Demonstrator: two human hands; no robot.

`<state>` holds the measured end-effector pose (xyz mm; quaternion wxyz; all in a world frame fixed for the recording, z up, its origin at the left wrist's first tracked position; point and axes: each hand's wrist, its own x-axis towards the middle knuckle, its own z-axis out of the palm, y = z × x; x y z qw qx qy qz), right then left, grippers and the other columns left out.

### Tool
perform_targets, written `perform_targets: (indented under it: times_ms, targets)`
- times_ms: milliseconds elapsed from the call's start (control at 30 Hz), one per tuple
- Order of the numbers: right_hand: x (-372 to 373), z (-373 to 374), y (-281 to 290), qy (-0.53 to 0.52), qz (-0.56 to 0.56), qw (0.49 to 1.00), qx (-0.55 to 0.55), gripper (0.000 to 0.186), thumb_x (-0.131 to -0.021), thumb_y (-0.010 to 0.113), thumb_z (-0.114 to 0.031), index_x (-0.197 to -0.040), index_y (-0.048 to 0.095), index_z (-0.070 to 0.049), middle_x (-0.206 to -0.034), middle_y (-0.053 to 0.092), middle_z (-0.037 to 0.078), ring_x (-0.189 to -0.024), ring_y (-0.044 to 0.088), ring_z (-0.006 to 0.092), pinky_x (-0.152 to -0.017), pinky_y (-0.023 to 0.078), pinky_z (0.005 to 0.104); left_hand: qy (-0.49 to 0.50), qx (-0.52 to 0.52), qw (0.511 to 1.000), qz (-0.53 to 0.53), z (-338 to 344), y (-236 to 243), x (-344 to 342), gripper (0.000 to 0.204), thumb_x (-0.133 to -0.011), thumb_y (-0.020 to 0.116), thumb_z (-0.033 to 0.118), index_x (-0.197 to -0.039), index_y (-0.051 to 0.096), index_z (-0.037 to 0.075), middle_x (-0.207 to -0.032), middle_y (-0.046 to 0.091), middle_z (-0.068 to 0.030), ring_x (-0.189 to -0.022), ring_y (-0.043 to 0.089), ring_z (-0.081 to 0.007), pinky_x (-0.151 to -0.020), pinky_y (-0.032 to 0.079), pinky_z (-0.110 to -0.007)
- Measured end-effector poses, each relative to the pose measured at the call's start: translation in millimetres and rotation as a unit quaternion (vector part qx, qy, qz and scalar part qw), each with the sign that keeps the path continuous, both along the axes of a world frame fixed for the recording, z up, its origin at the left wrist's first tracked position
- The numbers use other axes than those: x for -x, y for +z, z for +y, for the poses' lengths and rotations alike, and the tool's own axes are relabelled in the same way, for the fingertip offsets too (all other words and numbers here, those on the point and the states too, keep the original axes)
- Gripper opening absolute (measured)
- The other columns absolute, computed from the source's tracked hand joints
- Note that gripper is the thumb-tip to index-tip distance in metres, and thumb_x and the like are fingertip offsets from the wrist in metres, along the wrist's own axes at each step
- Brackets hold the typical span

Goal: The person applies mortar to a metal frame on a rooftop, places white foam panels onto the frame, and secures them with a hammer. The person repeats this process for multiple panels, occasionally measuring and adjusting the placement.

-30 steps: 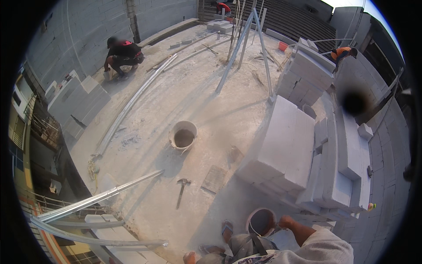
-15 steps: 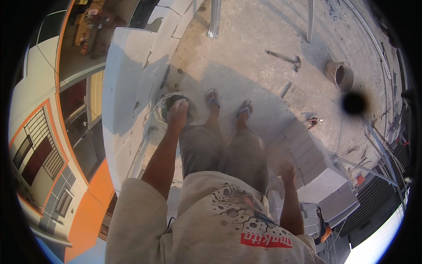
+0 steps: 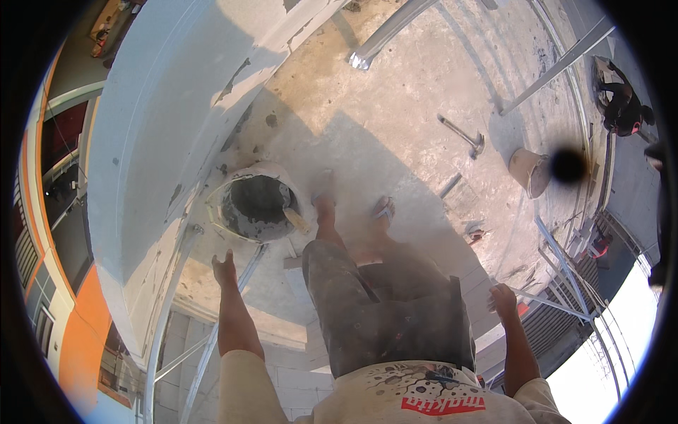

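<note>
My left hand (image 3: 224,270) hangs in the air just nearer to me than a bucket (image 3: 272,169), with its thumb and fingers apart and nothing in them. Dark grey wet mix (image 3: 256,200) lies inside the bucket, and its rim is crusted. A light wooden handle (image 3: 296,220) leans out over the bucket's right side; the tool's other end is hidden. Out to the right, my right hand (image 3: 503,300) is slightly blurred, its fingers loosely apart with no object seen in them. It touches nothing that I can make out.
A pale block wall (image 3: 152,141) curves along the left. Metal props (image 3: 385,35) stand on the concrete floor. A hammer (image 3: 464,136), a second bucket (image 3: 528,172) and a small reddish tool (image 3: 476,235) lie to the right. Another person (image 3: 621,102) crouches at far right.
My left hand has left the bucket's rim and moved back toward me, opening. The bucket's inside and the wooden handle now show. My right hand has swung outward as my body and view shifted.
</note>
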<state>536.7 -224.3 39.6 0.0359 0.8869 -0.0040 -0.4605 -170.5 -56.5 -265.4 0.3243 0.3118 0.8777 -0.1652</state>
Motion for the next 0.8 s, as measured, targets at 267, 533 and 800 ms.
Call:
perform_targets:
  times_ms: [267,533,800]
  targets:
    - [-4,-108,27,0.124,0.015,0.966,0.228,0.035,-0.087,0.057,-0.036,-0.099,0.068,-0.004,-0.079,0.070,0.011,-0.073,0.070,0.0228,-0.073,0.054,0.0380,0.322,-0.040,0.903,-0.280,-80,-189,-26,0.083,-0.084,0.065,0.054,-0.135,0.046,-0.009,-0.130,0.055,-0.0207,-0.113,0.056,-0.0305,-0.095,0.045,-0.044]
    - [-5,-104,9,0.129,0.003,0.992,0.016,0.033,-0.087,0.056,-0.033,-0.093,0.064,-0.001,-0.076,0.068,0.012,-0.061,0.067,0.0202,-0.055,0.056,0.0348,0.436,-0.092,0.872,-0.201,-16,-151,-125,0.060,-0.078,0.072,0.034,-0.126,0.054,0.003,-0.126,0.053,-0.0196,-0.114,0.054,-0.0296,-0.084,0.049,-0.051]
    - [-15,-155,-41,0.598,0.027,0.800,-0.046,0.033,-0.086,0.055,-0.032,-0.092,0.067,-0.002,-0.090,0.069,0.021,-0.078,0.068,0.0354,-0.073,0.054,0.0447,0.133,-0.086,0.969,-0.190,75,-11,-244,0.063,-0.069,0.073,0.025,-0.120,0.054,-0.006,-0.119,0.058,-0.0230,-0.105,0.059,-0.0329,-0.085,0.049,-0.046]
